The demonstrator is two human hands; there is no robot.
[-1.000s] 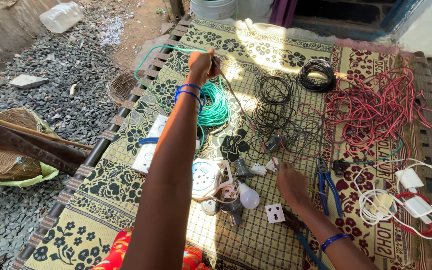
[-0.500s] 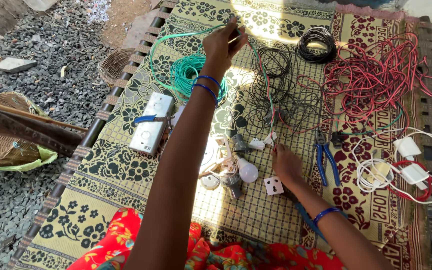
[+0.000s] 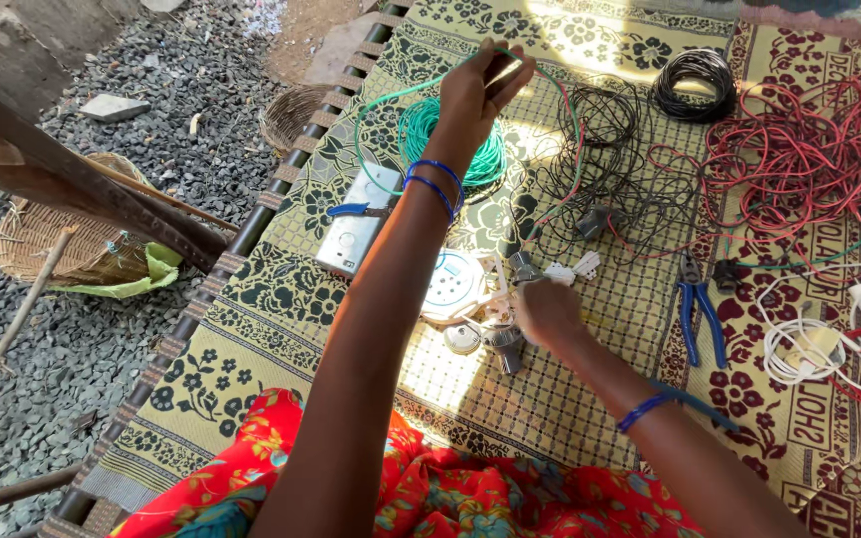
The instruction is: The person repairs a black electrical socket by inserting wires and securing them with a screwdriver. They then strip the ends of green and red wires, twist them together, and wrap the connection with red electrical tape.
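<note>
The left hand (image 3: 478,92) stays raised toward the mat's far edge, fingers pinched on a green wire (image 3: 381,110) beside its coil (image 3: 450,149). The right hand (image 3: 547,311) has closed into a fist over the small fittings (image 3: 510,344) at mat centre; the wire is now drawn out.

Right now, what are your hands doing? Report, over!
Left hand raised, pinching the green wire. Right hand closed among small white parts. Green coil lies on the patterned mat. Black wire tangle close beside it.
</note>
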